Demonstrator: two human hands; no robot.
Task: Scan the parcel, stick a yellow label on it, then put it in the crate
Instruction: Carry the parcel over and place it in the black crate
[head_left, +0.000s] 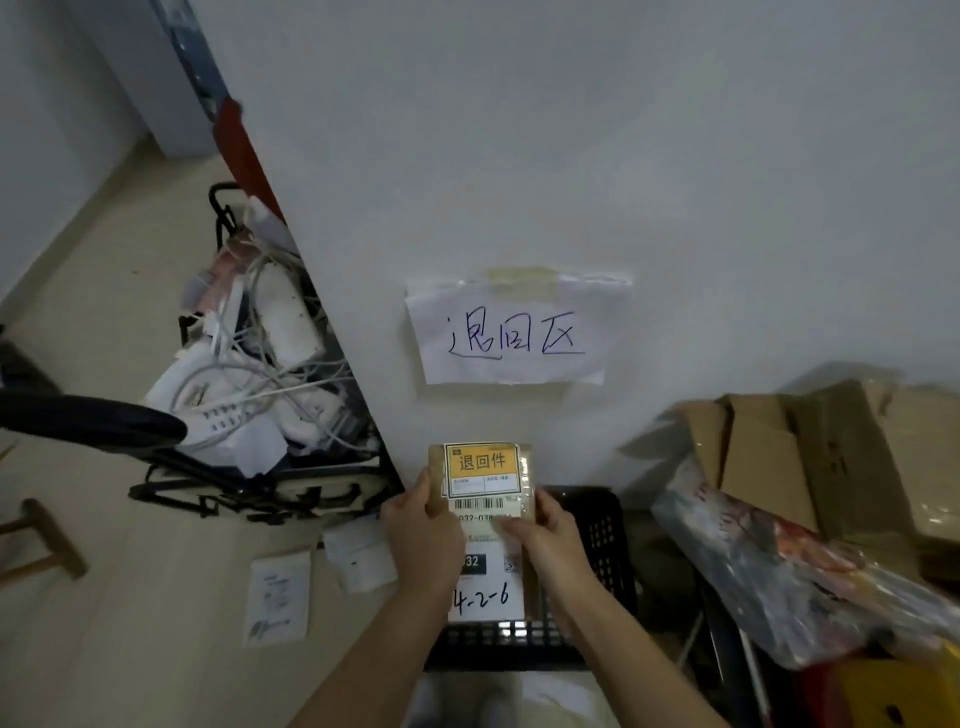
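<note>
A small brown cardboard parcel (485, 600) with a white shipping label and handwritten numbers is held over a black slotted crate (605, 540) on the floor by the wall. A yellow label (483, 463) with black characters is stuck across the parcel's top end. My left hand (423, 540) grips the parcel's left edge. My right hand (545, 545) holds its right side, fingers lying across the barcode area. The crate's inside is mostly hidden by the parcel and my arms.
A handwritten paper sign (511, 332) is taped to the white wall above. A black cart (260, 483) full of cables and power strips stands left. Flattened cardboard boxes (810, 457) and plastic-wrapped goods (779, 571) pile at right. Paper slips (278, 597) lie on the floor.
</note>
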